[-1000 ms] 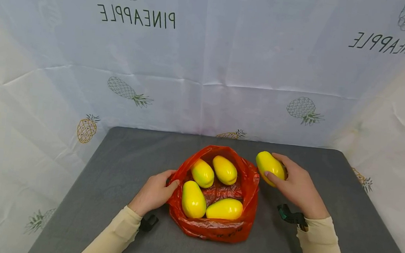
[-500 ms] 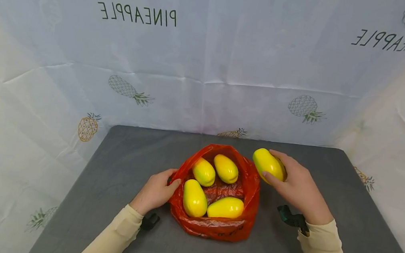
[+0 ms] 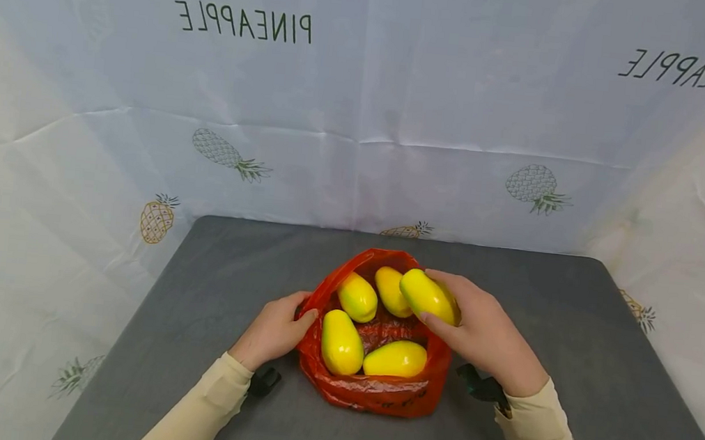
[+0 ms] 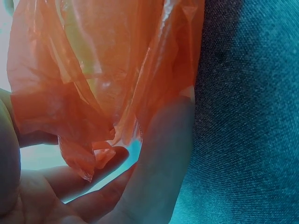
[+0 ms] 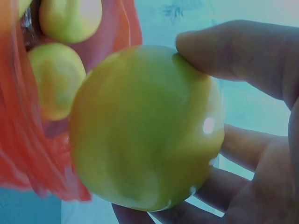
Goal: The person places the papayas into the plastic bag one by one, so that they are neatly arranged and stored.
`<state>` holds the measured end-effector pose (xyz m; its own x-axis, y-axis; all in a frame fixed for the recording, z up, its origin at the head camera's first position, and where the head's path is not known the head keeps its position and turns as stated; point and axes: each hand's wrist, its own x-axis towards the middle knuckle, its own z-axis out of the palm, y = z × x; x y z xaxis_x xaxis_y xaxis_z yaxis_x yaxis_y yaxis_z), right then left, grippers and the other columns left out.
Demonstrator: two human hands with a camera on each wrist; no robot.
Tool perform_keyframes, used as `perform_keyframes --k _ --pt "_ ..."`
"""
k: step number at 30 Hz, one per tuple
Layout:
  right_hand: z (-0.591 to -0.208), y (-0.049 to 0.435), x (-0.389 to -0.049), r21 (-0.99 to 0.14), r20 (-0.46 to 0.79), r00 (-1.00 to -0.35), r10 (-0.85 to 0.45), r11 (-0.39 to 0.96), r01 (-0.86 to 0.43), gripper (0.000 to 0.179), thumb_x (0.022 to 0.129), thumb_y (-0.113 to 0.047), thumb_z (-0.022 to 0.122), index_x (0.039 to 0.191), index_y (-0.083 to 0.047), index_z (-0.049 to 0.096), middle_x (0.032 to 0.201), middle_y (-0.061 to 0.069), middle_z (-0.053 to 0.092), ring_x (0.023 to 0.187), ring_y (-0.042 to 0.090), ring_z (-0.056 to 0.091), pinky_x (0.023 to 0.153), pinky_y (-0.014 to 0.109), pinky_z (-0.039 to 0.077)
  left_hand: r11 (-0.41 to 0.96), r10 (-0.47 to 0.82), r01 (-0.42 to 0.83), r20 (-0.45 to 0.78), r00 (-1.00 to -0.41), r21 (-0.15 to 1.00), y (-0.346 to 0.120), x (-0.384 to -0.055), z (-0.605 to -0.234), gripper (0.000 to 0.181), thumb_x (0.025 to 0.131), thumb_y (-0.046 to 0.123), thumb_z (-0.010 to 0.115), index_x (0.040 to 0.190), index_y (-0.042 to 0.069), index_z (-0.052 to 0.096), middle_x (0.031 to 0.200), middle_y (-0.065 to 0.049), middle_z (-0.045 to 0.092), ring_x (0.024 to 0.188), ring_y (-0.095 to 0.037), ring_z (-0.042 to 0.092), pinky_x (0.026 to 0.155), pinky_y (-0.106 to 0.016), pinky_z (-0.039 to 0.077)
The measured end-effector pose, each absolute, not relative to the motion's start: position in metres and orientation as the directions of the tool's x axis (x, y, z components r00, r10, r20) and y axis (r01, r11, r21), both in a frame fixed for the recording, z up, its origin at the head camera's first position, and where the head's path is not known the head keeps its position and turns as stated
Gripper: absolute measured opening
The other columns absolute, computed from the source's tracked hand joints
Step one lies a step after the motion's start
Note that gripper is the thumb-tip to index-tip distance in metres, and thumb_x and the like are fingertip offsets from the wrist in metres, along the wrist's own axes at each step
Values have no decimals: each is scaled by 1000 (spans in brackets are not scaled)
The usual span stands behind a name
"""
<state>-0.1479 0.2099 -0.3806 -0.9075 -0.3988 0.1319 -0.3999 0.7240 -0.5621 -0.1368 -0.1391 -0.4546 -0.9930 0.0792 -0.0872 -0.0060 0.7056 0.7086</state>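
Note:
A red plastic bag (image 3: 368,396) stands on the grey table with its mouth spread wide. Inside it lie several glossy yellow papaya-like fruits (image 3: 342,343). My left hand (image 3: 276,329) holds the bag's left rim; in the left wrist view, the crumpled red film (image 4: 79,140) hangs between thumb and fingers. Over the bag's right rim, my right hand (image 3: 484,329) grips one more yellow papaya-like fruit (image 3: 426,296), which overlaps a fruit at the back of the bag. The right wrist view shows this held fruit (image 5: 145,130) close up, with thumb and fingers around it.
The grey table (image 3: 248,260) extends around the bag on all sides. Behind it hangs a pale cloth (image 3: 401,98) printed with pineapples and mirrored lettering. Black wrist devices (image 3: 483,385) sit below both hands.
My right hand has carried its fruit leftward, from beside the bag to above its right rim. The left hand stays on the left rim, and the other fruits lie as before.

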Motion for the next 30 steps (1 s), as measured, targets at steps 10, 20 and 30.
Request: perform_keyframes --k 10,20,30 --pt "-388 188 -149 -518 74 -869 -489 725 -453 64 98 -33 79 156 -20 56 153 4 63 124 23 64 105 51 57 695 88 4 -78 -993 719 -140 -136 -455 43 106 27 68 145 8 65 112 -6 77 71 -14 61 70 -28 57" --pt "-394 179 -150 -471 31 -859 -511 750 -464 62 96 -33 81 152 -19 60 152 7 62 122 24 66 105 51 58 702 95 23 -62 -994 712 -140 -136 -456 44 107 28 68 145 7 65 122 -7 77 77 -13 63 79 -32 61" --pt "-400 176 -154 -452 8 -847 -531 754 -477 60 94 -31 82 149 -19 62 144 5 65 112 19 65 99 46 59 698 97 26 -58 -994 716 -139 -136 -457 42 107 27 67 144 8 66 120 -6 77 78 -13 63 79 -32 62"
